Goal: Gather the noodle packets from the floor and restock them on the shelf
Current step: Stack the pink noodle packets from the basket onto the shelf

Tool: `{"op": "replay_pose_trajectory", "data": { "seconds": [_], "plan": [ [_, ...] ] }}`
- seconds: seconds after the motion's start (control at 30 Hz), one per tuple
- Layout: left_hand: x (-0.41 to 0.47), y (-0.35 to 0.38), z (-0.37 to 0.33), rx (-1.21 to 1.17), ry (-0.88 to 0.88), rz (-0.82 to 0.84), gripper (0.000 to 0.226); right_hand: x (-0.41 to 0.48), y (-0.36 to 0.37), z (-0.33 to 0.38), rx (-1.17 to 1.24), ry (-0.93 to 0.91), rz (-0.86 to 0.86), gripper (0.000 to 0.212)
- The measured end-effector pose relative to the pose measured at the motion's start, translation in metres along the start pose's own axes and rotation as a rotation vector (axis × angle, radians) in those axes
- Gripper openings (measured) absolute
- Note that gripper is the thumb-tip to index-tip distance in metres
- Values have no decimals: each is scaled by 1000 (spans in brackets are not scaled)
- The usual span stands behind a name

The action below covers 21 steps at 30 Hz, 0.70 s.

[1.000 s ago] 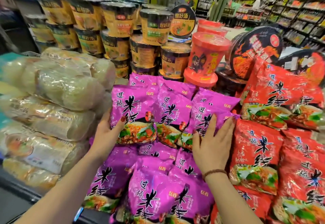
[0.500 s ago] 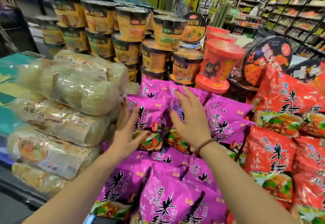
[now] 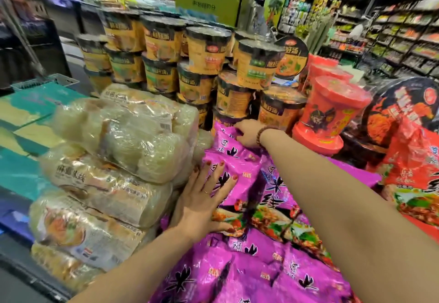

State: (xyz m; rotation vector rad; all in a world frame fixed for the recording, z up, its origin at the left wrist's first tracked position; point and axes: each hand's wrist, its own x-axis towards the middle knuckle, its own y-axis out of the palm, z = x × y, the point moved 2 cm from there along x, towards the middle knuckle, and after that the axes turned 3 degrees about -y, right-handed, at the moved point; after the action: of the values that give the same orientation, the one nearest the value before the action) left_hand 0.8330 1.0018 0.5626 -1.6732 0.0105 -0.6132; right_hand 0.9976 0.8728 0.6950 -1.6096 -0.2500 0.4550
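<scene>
Several purple noodle packets point(image 3: 251, 276) lie piled on the display shelf in front of me. My left hand point(image 3: 204, 198) rests flat, fingers spread, on the left side of an upper purple packet point(image 3: 240, 176). My right hand point(image 3: 247, 134) reaches far back across the pile, fingers curled on the top edge of the rearmost purple packet point(image 3: 225, 136), just under the stacked cups. Whether it grips that packet or only presses on it is unclear.
Clear bags of pale vermicelli point(image 3: 118, 150) are stacked at the left, against my left hand. Yellow noodle cups point(image 3: 202, 65) and red cups point(image 3: 332, 108) stand behind the pile. Red noodle packets point(image 3: 413, 174) lie at the right. Store aisles run behind.
My right hand has reached further back, from the middle of the purple pile to its rear edge. My left hand has settled flat on the upper packet. The camera has moved closer.
</scene>
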Motion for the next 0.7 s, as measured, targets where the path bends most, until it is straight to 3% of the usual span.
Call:
{"op": "replay_pose_trajectory", "data": {
  "seconds": [0.07, 0.17, 0.23, 0.4, 0.6, 0.7],
  "plan": [
    [1, -1, 0, 30, -18, 32, 144, 9, 2, 4, -42, 42, 23, 32],
    [2, -5, -3, 73, -11, 49, 150, 14, -2, 8, -21, 60, -51, 12],
    [3, -8, -4, 77, -4, 74, 154, 12, -11, 7, 42, 84, -153, 21],
    [20, -7, -2, 87, 23, 176, 154, 0, -14, 0, 101, 94, -284, 2],
    [32, -15, -1, 109, 26, 242, 153, -17, -9, 2, 138, 49, -297, 28],
    [28, -17, 1, 124, 35, 192, 147, -47, -18, -5, 198, 6, -407, 37]
  ]
}}
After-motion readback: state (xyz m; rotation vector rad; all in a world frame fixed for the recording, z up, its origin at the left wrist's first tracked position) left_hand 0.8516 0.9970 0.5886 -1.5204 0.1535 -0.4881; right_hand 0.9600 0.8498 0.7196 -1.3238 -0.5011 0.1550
